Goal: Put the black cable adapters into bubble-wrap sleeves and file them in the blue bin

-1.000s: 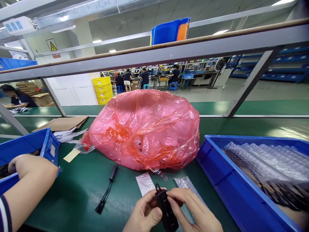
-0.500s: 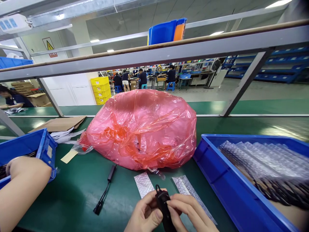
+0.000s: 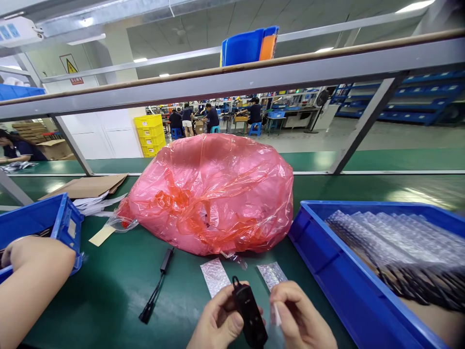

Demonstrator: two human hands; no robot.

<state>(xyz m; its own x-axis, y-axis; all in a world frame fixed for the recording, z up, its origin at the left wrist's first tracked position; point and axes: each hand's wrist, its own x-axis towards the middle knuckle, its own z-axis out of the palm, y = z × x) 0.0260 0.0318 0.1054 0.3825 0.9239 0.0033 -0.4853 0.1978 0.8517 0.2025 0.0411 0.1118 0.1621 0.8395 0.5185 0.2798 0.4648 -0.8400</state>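
Observation:
My left hand point(image 3: 218, 322) is closed around a small black device point(image 3: 250, 315) with a loop at its top, held just above the green belt point(image 3: 109, 291). Right beside it, my right hand point(image 3: 305, 322) pinches the near end of a small clear bubble bag point(image 3: 271, 277) that lies on the belt. A second bubble bag point(image 3: 215, 276) lies flat just beyond my left hand. A black cable with a small box point(image 3: 158, 286) rests on the belt to the left.
A big pink plastic bag point(image 3: 214, 194) bulges behind the bubble bags. At right, a blue bin point(image 3: 316, 252) holds bubble-wrapped black parts. A co-worker's arm point(image 3: 32, 281) reaches into another blue bin point(image 3: 61, 218) at left. Cardboard point(image 3: 87, 185) lies behind it.
My right hand has come off the black device and now pinches the bubble bag's end. The device has tilted in my left hand. The co-worker's arm has drifted slightly left.

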